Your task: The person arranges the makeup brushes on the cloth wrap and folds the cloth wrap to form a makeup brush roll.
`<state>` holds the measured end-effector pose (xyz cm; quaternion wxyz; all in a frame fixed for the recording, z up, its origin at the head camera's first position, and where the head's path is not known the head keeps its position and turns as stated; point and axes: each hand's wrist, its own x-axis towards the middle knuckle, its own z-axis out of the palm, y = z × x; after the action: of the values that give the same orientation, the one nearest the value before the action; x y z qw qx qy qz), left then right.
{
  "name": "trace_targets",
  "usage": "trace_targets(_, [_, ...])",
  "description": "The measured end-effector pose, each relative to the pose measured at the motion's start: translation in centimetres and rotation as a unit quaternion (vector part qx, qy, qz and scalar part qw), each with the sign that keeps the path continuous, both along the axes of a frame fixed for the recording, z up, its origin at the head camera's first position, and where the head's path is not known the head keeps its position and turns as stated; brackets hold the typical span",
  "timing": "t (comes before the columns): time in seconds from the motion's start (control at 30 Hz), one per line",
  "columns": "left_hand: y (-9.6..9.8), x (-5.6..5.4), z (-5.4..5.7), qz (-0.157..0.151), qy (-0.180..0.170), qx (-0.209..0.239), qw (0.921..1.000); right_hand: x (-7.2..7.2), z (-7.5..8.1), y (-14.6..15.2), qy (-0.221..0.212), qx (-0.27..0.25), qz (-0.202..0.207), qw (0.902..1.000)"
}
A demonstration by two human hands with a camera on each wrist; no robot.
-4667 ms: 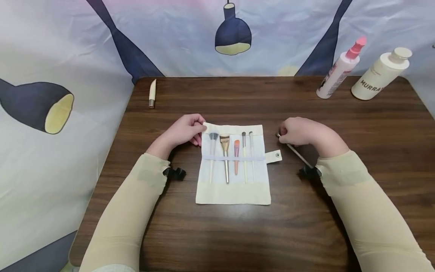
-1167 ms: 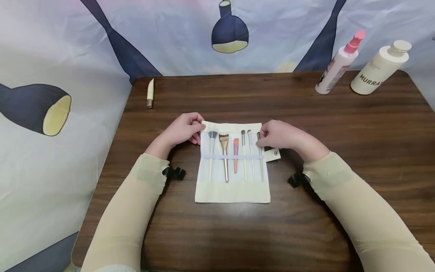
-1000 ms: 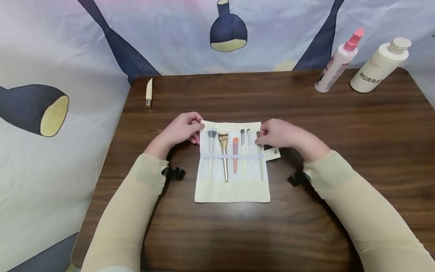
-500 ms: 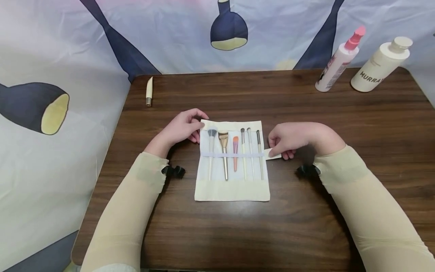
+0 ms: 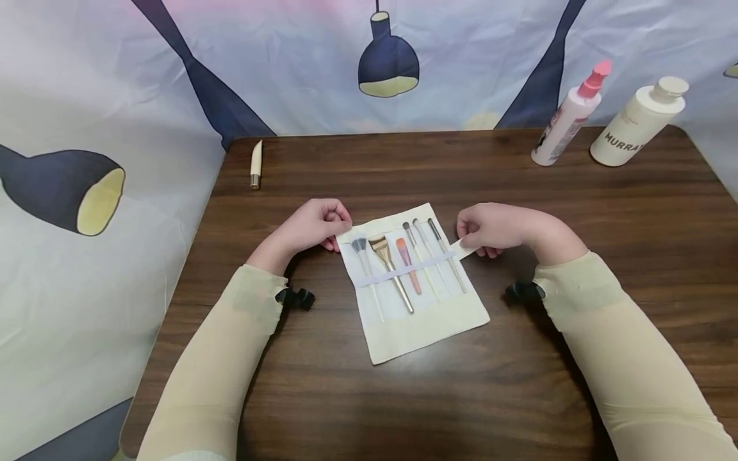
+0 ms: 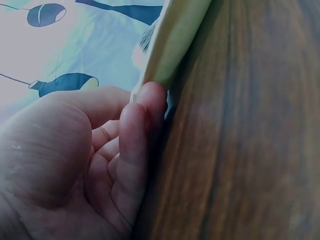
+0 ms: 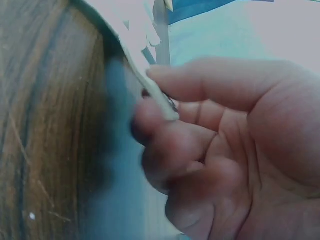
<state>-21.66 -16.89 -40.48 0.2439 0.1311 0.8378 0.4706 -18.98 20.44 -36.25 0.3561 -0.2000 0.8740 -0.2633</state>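
A cream fabric brush roll (image 5: 429, 326) lies unfolded and turned at an angle on the table. Several makeup brushes sit under its lilac elastic band, among them a gold flat one (image 5: 399, 285) and a small pink one (image 5: 408, 266). My left hand (image 5: 314, 227) pinches the roll's upper left corner between thumb and fingers; the left wrist view shows that edge (image 6: 172, 45) raised off the wood. With thumb and forefinger, my right hand (image 5: 498, 230) grips the snap strap (image 5: 464, 248) on the roll's right side. The strap's tip (image 7: 150, 90) is between those fingers in the right wrist view.
On the brown wooden table (image 5: 438, 410), a small cream tube-like item with a metallic end (image 5: 256, 165) lies at the back left. A pink-topped spray bottle (image 5: 567, 121) and a white MURRAY bottle (image 5: 637, 125) stand at the back right. Behind hangs a printed cloth (image 5: 311, 70).
Earlier my right hand brought a thin brush to the roll's rightmost place and let go, then took the strap. The roll has since turned counterclockwise, its lower end swinging right.
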Motion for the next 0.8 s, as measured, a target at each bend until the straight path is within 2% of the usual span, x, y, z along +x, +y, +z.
trace_targets(0.1, [0.0,0.0,-0.2,-0.019,-0.008,-0.005,0.9998,0.0,-0.2,0.4,0.016,-0.014,-0.014,0.9997])
trace_targets(0.23, [0.3,0.0,0.7,-0.045,0.004,-0.021,0.9987,-0.4,0.0,0.7,0.05,-0.062,-0.035,0.9962])
trace_targets(0.33, [0.6,0.3,1.1,-0.081,-0.004,-0.041,0.9958,-0.6,-0.1,0.7,0.076,-0.088,-0.068,0.9909])
trace_targets(0.47, [1.2,1.2,1.4,-0.144,-0.047,-0.087,0.9847,-0.6,-0.6,0.4,0.087,-0.087,-0.117,0.9855])
trace_targets(0.57, [1.6,1.8,2.2,-0.17,-0.06,-0.124,0.9758,-0.8,-0.7,0.0,0.104,-0.089,-0.144,0.98])
trace_targets(0.67, [2.1,2.4,3.0,-0.179,-0.057,-0.15,0.9707,-1.0,-0.7,-0.4,0.125,-0.103,-0.151,0.9752])
trace_targets(0.73, [2.5,2.9,3.0,-0.189,-0.055,-0.157,0.9678,-1.0,-0.8,-0.6,0.129,-0.108,-0.147,0.9748])
trace_targets(0.8, [3.0,3.4,2.9,-0.212,-0.065,-0.153,0.963,-1.0,-1.1,-0.7,0.128,-0.105,-0.141,0.9761])
